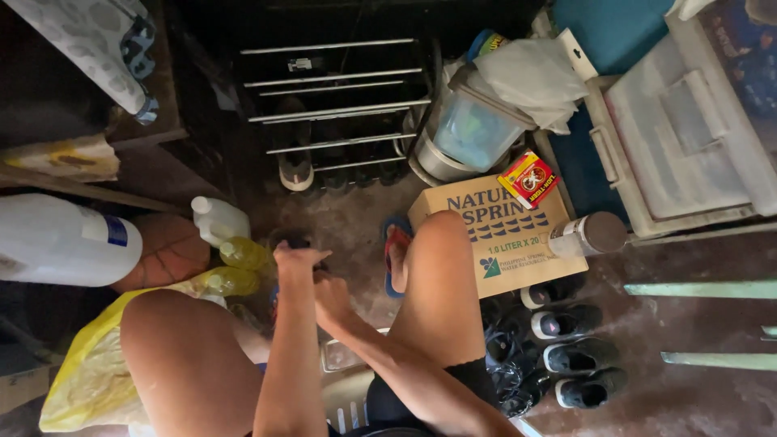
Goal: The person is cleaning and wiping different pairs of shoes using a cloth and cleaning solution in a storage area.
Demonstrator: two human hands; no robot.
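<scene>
I sit with both knees in view and both arms reaching down between them to the dim floor. My left hand (296,260) is curled over a small dark object (293,241) whose kind I cannot make out. Just below and right of it, my right hand (332,296) is closed in a fist, and its fingers are hidden in shadow. A foot in a red and blue flip-flop (396,252) rests on the floor to the right of the hands. A white plastic stool (350,392) shows under me.
A metal-bar shoe rack (336,113) stands ahead. To the right are a cardboard box (502,243) with a red packet (528,180) and a brown-capped can (587,235), a lidded bucket (473,129), a clear bin (688,137) and several black sneakers (571,356). At left lie a white jug (65,240), a basketball (166,252), yellow bottles (239,267) and a yellow bag (89,372).
</scene>
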